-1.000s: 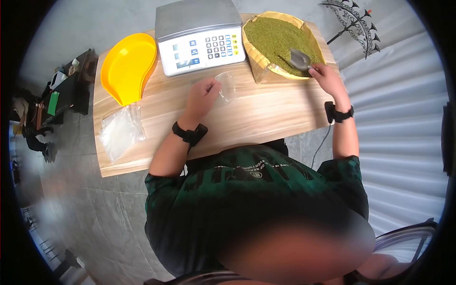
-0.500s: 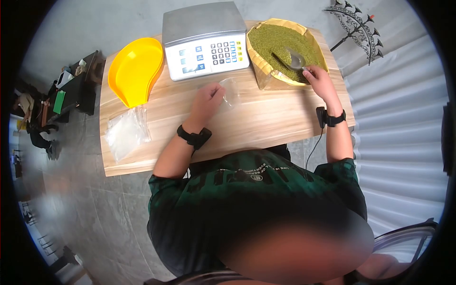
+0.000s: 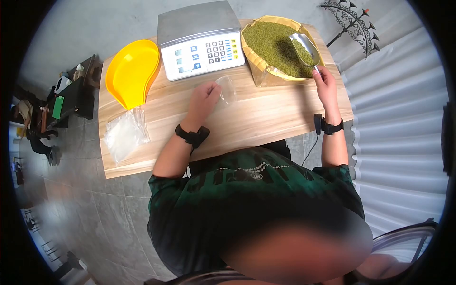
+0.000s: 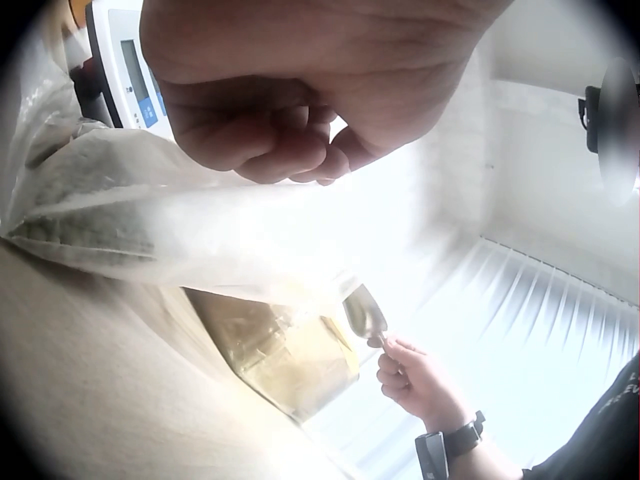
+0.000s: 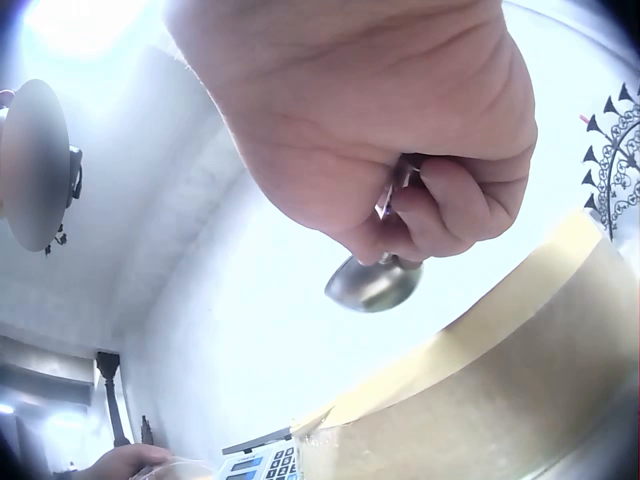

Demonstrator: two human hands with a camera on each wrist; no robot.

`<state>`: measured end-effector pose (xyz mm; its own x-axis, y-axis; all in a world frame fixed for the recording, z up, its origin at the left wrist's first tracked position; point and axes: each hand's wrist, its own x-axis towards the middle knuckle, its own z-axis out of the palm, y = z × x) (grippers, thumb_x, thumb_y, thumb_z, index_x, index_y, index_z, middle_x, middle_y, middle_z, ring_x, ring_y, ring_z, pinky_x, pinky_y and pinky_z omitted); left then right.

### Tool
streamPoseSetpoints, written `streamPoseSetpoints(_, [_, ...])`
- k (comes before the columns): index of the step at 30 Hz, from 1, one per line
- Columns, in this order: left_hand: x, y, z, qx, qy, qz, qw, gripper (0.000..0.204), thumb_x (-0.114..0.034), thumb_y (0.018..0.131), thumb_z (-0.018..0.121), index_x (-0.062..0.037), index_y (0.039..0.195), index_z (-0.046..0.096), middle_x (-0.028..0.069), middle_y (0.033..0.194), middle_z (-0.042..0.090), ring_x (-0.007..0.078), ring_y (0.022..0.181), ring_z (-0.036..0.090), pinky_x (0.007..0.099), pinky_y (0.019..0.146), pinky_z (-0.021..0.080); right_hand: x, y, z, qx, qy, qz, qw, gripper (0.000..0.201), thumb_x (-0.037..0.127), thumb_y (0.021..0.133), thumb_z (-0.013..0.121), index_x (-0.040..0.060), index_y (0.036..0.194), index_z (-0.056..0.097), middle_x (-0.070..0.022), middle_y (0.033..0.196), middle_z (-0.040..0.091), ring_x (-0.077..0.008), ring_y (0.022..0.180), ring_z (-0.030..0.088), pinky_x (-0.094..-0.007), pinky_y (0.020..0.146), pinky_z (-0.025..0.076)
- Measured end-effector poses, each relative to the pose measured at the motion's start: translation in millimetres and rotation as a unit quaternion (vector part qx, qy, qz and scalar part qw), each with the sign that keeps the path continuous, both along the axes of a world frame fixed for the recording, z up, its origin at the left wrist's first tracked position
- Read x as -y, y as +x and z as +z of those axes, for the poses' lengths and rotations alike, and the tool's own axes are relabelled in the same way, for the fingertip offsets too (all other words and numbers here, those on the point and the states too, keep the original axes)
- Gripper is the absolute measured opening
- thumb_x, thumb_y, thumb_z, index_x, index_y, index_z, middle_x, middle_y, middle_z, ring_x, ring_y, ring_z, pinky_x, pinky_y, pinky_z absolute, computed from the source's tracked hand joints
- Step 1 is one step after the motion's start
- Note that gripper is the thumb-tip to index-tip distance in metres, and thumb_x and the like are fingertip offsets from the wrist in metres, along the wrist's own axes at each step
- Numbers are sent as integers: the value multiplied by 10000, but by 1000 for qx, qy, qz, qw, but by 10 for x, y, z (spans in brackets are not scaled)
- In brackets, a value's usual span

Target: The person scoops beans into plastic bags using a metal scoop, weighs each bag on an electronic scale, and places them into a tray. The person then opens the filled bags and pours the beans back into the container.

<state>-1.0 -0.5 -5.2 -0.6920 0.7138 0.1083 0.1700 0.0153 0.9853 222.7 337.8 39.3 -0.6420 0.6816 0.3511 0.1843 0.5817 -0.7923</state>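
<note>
My left hand (image 3: 204, 99) grips the edge of a clear plastic bag (image 3: 228, 90) over the table, in front of the scale. In the left wrist view the bag hangs below curled fingers (image 4: 285, 160), and a greenish patch shows through its lower part. The handle of a metal scoop (image 5: 375, 288) is held in my right hand (image 3: 326, 88). Small green beans, like mung beans, lie in the scoop, which is tilted over the near right rim of a yellow-lined sack (image 3: 260, 75). More green beans (image 3: 268, 45) fill that sack.
A digital scale (image 3: 199, 28) with a metal plate stands at the back middle. Left of it lies a yellow scoop-shaped tray (image 3: 130, 71), with a stack of clear bags (image 3: 124, 135) nearer me. A black metal stand (image 3: 351, 26) and a white curtain (image 3: 394, 118) are to the right.
The scoop has come up out of the beans, now carrying a load, and its bowl is turned upward. My left hand keeps its hold on the bag, near the same place.
</note>
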Motion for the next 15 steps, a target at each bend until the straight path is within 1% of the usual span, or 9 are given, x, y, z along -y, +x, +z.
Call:
streamPoseSetpoints(2, [1, -4, -11, -3, -4, 6, 1000, 233, -153, 978, 561, -40, 777, 587, -60, 592, 479, 18, 543, 404, 216, 505, 307, 21, 16, 21, 6, 12, 0, 1000, 247, 191, 962, 648, -11, 1106, 653, 8, 766, 566, -65, 691, 465, -234, 620, 394])
streamPoseSetpoints(4, [-4, -12, -19, -37, -13, 19, 999, 248, -182, 952, 591, -3, 782, 574, -11, 589, 472, 72, 560, 407, 284, 516, 343, 93, 38, 43, 15, 22, 3, 1000, 243, 186, 960, 650, -9, 1106, 653, 5, 775, 574, -64, 702, 473, -234, 631, 400])
streamPoseSetpoints(6, [4, -6, -2, -27, -18, 21, 999, 244, -187, 948, 593, -2, 789, 577, 2, 589, 474, 82, 560, 410, 290, 522, 348, 238, 60, 69, 43, -25, 34, 998, 246, 177, 956, 655, -12, 1115, 651, -7, 814, 603, -70, 739, 497, -236, 663, 417])
streamPoseSetpoints(7, [7, -11, 9, -21, -21, 17, 999, 240, -191, 944, 595, -2, 796, 579, 15, 590, 475, 92, 560, 414, 297, 528, 352, 325, 61, 60, 45, -27, 38, 998, 246, 177, 956, 655, -12, 1115, 651, -7, 814, 603, -70, 739, 497, -236, 663, 417])
streamPoseSetpoints(9, [9, -23, 8, -35, -31, 22, 999, 240, -195, 943, 594, 0, 803, 583, 27, 593, 482, 100, 559, 418, 300, 532, 356, 544, 61, 51, 73, -108, 121, 984, 255, 171, 947, 667, -7, 1129, 653, -11, 864, 637, -68, 782, 513, -235, 690, 434])
streamPoseSetpoints(10, [8, -24, 7, -51, -40, 23, 998, 241, -200, 942, 594, 2, 810, 586, 38, 595, 488, 109, 557, 423, 304, 536, 361, 671, 44, 76, 74, -109, 122, 984, 255, 171, 947, 667, -7, 1129, 653, -11, 864, 637, -68, 782, 513, -235, 690, 434])
streamPoseSetpoints(12, [7, -19, 17, -54, -33, 24, 998, 244, -201, 941, 593, 5, 810, 586, 47, 594, 488, 117, 554, 423, 310, 535, 362, 930, -34, 179, 145, -99, 203, 963, 266, 183, 942, 671, -4, 1130, 654, -46, 907, 672, -106, 807, 557, -266, 719, 463])
streamPoseSetpoints(13, [10, -16, 26, -57, -25, 23, 998, 248, -203, 941, 593, 8, 811, 586, 56, 593, 488, 125, 550, 424, 316, 534, 364, 1029, -75, 232, 145, -100, 205, 963, 266, 183, 942, 671, -4, 1130, 654, -46, 907, 672, -106, 807, 557, -266, 719, 463])
streamPoseSetpoints(15, [12, -4, 74, -57, -24, 22, 998, 255, -205, 944, 591, 9, 806, 587, 55, 590, 486, 126, 548, 424, 320, 532, 364, 1187, -155, 335, 203, -24, 254, 945, 273, 205, 933, 666, 6, 1120, 664, -121, 935, 703, -213, 823, 644, -337, 738, 499])
